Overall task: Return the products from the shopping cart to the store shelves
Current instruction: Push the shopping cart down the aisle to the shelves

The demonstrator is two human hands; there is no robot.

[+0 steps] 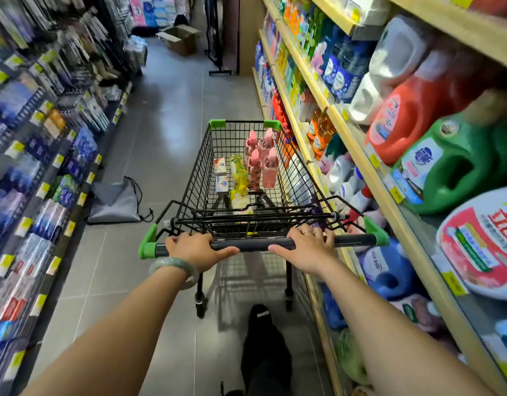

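Note:
A black wire shopping cart (202, 155) with green corners stands in the aisle in front of me. My left hand (196, 247) and my right hand (308, 247) both grip its dark handle bar (355, 240). Inside the basket lie several pink bottles (265, 158), yellow-green packs (238, 172) and two small white boxes (220, 175). The wooden store shelves (358, 155) on the right run close along the cart and hold detergent jugs and bottles.
Racks of hanging packets (40, 144) line the left side. A grey drawstring bag (116, 201) lies on the floor at the left rack's foot. An open cardboard box (181, 38) and a black stand (215, 52) sit at the aisle's far end.

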